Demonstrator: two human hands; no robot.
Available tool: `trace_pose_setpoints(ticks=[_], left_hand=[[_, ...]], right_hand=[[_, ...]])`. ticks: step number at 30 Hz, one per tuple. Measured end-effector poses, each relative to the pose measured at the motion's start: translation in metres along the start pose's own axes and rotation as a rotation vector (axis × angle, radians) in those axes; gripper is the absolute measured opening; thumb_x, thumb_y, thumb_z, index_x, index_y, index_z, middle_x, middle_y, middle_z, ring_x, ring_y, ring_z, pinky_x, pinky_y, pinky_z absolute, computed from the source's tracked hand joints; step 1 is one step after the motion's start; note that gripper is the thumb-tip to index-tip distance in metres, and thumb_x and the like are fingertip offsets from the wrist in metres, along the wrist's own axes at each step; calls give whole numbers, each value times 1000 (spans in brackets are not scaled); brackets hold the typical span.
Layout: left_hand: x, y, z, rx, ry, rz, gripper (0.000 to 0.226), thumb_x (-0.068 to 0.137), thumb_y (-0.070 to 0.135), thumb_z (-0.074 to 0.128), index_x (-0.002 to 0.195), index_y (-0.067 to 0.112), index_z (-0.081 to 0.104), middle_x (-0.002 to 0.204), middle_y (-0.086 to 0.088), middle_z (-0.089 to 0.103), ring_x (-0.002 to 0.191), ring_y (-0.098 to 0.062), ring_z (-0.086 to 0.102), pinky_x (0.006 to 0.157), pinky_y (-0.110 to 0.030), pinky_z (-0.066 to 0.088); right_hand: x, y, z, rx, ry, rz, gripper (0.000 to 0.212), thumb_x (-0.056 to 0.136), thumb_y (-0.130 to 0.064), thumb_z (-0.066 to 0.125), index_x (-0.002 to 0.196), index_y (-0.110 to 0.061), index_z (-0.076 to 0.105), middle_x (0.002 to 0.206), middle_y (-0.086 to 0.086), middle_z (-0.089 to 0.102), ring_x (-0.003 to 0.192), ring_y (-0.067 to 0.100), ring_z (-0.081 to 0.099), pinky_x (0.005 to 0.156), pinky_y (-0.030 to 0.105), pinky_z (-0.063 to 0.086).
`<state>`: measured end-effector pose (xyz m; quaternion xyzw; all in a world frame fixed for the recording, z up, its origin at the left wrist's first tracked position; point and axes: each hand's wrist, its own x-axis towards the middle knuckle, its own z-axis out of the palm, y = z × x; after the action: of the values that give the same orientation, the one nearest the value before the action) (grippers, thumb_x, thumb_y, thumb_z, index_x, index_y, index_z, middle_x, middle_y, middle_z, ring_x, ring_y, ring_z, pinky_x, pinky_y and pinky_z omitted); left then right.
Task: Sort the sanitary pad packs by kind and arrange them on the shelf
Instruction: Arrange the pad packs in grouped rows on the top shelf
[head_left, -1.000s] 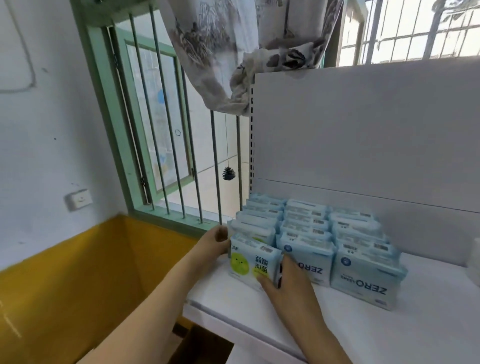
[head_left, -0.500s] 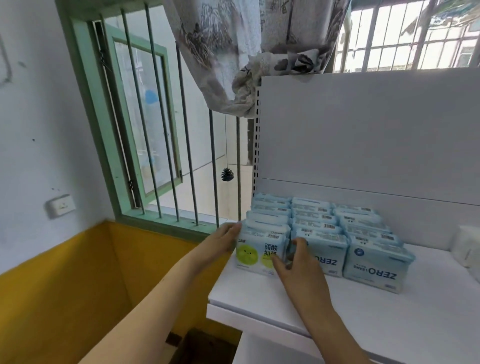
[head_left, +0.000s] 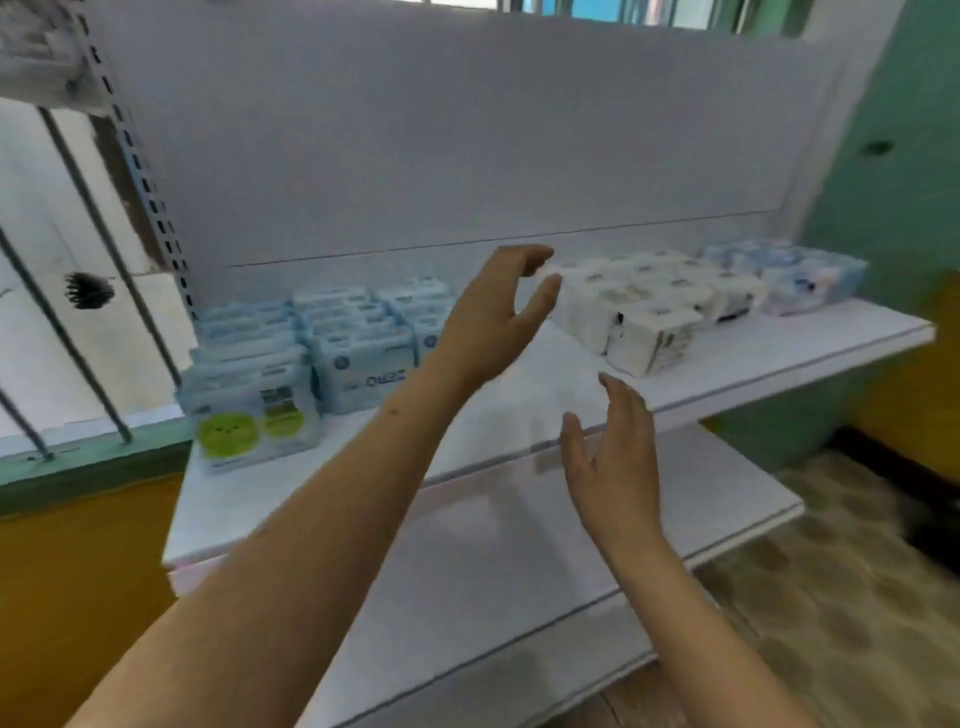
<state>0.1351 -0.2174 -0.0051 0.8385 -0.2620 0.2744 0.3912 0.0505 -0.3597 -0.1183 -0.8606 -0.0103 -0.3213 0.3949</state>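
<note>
Light blue pad packs stand in rows at the left of the white shelf (head_left: 727, 374). The front left pack with green circles (head_left: 249, 423) heads one row, beside the ZERO packs (head_left: 363, 371). A group of white packs (head_left: 649, 312) sits right of the middle. Blue patterned packs (head_left: 800, 275) lie at the far right. My left hand (head_left: 498, 317) hovers above the shelf between the blue and white groups, fingers curved apart, holding nothing. My right hand (head_left: 613, 457) hangs lower, in front of the shelf edge, fingers straight, empty.
A lower white shelf (head_left: 519, 571) juts out beneath. A barred window (head_left: 78, 260) lies to the left, a green wall (head_left: 893, 182) to the right. The shelf's slotted upright (head_left: 140, 171) rises at the left. Patterned floor shows at the lower right.
Both hands have let go of the green-circle pack and lifted away to the right. My view has swung right, showing the white and patterned packs.
</note>
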Motion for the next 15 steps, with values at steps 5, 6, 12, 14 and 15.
trace_pose_setpoints(ticks=[5,6,12,14,15], left_hand=[[-5,115,145,-276,-309,108,40,101,38,51,137,20,51,131,3,57,116,-4,53,99,-21,43],[-8,134,174,-316,-374,90,41,100,39,51,136,21,51,130,3,57,116,-4,54,100,-23,43],[-46,220,346,-340,-705,-19,48,96,42,56,136,16,52,127,-6,60,117,-19,58,103,-41,46],[-62,239,403,-303,-825,-63,49,97,41,56,138,15,50,129,-7,59,119,-21,57,103,-40,46],[-70,248,429,-288,-883,-86,50,97,42,56,139,14,49,131,-8,58,120,-21,56,103,-39,46]], right_hand=[[-34,101,-106,-144,178,247,57,99,-40,46,149,-15,33,147,4,41,135,19,36,112,30,29],[-42,121,-128,-145,198,308,56,100,-38,47,149,-14,33,147,5,41,135,18,36,110,26,28],[-102,248,-258,-112,194,660,65,99,-49,43,153,-15,29,156,5,33,142,21,31,113,31,24],[-128,291,-302,-110,201,766,63,99,-48,44,152,-15,31,155,6,34,141,22,33,113,32,26],[-142,310,-322,-100,198,823,64,99,-49,43,152,-16,30,156,6,34,141,23,34,114,34,27]])
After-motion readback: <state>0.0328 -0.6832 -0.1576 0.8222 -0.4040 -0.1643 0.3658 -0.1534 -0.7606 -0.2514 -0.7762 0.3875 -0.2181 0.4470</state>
